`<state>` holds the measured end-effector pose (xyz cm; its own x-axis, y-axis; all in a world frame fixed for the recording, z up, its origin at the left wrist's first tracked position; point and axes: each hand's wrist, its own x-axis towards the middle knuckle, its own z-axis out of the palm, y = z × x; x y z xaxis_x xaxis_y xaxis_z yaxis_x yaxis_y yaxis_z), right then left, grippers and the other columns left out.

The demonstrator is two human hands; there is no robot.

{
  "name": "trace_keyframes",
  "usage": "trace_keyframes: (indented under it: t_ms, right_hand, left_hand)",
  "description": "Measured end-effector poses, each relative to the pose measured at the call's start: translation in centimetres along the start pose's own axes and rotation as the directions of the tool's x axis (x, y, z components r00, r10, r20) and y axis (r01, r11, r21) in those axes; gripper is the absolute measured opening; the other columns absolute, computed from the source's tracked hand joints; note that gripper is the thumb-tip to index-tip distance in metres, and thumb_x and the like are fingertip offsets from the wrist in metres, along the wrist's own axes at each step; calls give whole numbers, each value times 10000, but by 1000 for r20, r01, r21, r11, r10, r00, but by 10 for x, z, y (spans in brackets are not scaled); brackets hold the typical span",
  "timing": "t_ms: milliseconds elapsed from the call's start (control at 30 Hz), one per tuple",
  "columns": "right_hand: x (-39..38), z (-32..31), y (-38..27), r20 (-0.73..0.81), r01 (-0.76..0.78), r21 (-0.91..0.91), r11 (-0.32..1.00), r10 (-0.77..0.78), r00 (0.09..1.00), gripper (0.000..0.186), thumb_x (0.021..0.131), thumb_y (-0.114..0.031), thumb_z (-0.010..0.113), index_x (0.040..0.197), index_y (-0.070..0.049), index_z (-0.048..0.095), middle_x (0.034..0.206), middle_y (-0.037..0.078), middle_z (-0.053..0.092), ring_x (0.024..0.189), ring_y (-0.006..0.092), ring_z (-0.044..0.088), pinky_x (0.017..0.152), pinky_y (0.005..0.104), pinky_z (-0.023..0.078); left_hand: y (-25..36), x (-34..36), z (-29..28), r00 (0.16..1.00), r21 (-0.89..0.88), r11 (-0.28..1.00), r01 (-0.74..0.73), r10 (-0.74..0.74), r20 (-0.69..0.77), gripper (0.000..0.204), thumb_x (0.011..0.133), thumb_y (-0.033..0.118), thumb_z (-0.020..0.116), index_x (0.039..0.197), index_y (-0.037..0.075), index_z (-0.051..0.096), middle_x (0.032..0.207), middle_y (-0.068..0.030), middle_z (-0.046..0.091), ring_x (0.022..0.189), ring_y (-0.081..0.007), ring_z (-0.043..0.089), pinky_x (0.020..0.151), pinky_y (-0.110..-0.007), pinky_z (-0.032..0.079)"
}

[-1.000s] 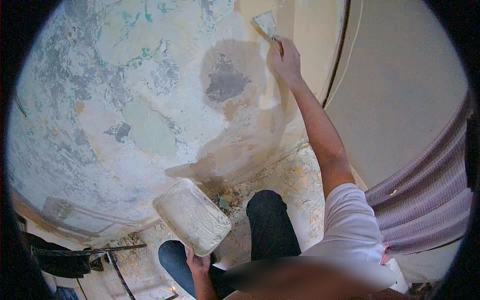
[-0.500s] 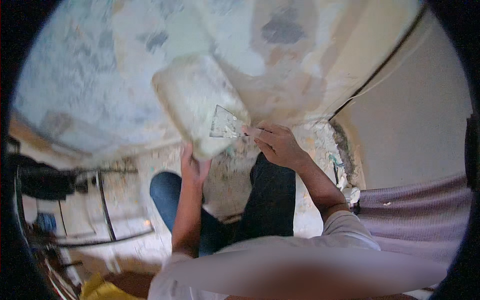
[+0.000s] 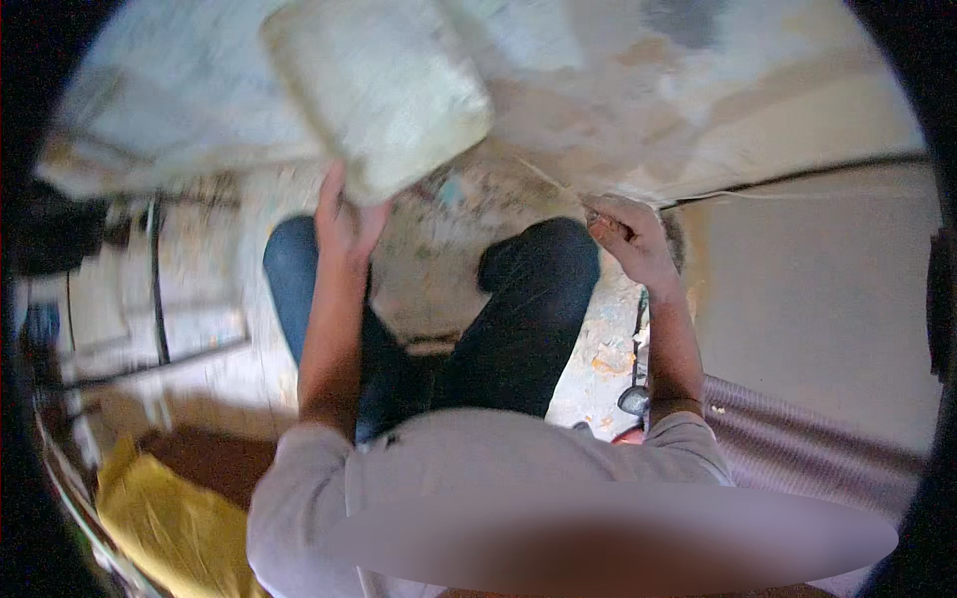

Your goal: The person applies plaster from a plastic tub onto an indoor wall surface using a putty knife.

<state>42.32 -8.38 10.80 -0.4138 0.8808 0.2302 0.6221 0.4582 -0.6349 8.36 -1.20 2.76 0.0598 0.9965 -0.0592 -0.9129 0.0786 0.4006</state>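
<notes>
My left hand [image 3: 344,214] grips the lower edge of a white, plaster-caked rectangular board [image 3: 379,90] and holds it up in front of the patched wall [image 3: 618,90]. To the right, my right hand [image 3: 628,239] is closed around a putty knife [image 3: 558,184]. Its thin blade shows almost edge-on and points left toward the board without touching it. Both forearms come up from the lower edge of the view. My legs in dark trousers stand between them on the debris-covered floor [image 3: 439,259].
A black metal frame [image 3: 155,289] stands on the floor at left. A yellow bag [image 3: 169,518] lies lower left. A purple striped cloth [image 3: 797,448] hangs at right. A dark cable [image 3: 797,174] runs along the smooth beige wall.
My right hand came down from high on the wall, touched the knife to the board, then drew away to the right. The left hand lifted the board higher. The view tipped downward.
</notes>
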Motion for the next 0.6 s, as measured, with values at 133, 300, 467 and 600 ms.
trace_keyframes:
  t_ms: [133,300,467,600]
  right_hand:
    - [2,-78,21,-374,-308,183,933,356,856,335,851,-135,610,1164,-18,601,863,19,622,756,94,524,699,260,431]
    - [20,-222,33,-880,-456,-261,851,-16,474,350,873,-212,530,1211,-153,601,875,108,650,784,189,599,736,314,471]
    - [67,-333,21,-913,-566,-387,728,-216,346,371,837,-236,526,1191,-168,613,999,156,665,929,288,641,834,371,487]
    - [109,-331,0,-931,-628,-317,710,-107,349,344,849,-139,489,1162,-73,616,1151,187,609,1063,314,595,934,374,455]
  left_hand:
    - [-5,-17,-26,994,55,998,14,-8,-105,532,898,291,511,1354,45,389,1355,-140,457,1257,-310,426,1064,-481,317]
    - [-21,-18,-40,992,91,996,22,-33,121,602,883,303,526,1396,58,329,1387,-116,422,1268,-300,414,1065,-489,308]
    - [-5,3,-43,977,175,984,42,-77,198,565,887,307,505,1384,81,357,1397,-101,416,1289,-308,387,1063,-538,291]
    - [-3,7,-53,989,159,984,78,-97,113,563,887,299,512,1383,82,359,1395,-104,418,1284,-309,391,1060,-536,297]
